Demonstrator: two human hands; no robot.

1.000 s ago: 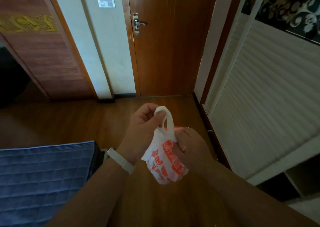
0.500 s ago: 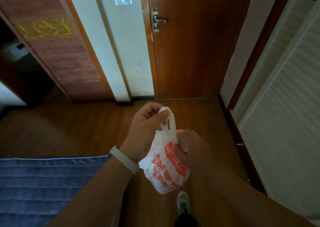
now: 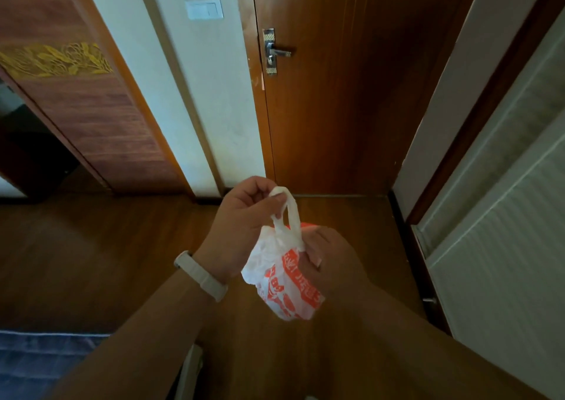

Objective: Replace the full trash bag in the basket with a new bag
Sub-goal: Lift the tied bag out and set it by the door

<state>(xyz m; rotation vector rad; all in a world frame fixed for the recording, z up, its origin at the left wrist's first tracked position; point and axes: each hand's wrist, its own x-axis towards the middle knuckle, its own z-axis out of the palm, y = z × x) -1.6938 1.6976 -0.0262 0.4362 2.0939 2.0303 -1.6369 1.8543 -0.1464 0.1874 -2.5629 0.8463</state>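
We cannot read the red print on the crumpled bag [image 3: 287, 280]; our right hand [image 3: 331, 262] hides its right side. The blue mat [image 3: 39, 360] is cut off at near left.

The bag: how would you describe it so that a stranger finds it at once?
Look in front of the wooden door, above the floor. Both hands hold the bag there: left hand pinches its loop, right hand grips its body. Only it is white with orange print.

A home bedroom or hallway: wood-plank floor [image 3: 91, 262], wooden door [image 3: 351, 94] with lever handle [image 3: 279, 52], wall switch [image 3: 204, 9], blue quilted bedding [image 3: 36, 366].
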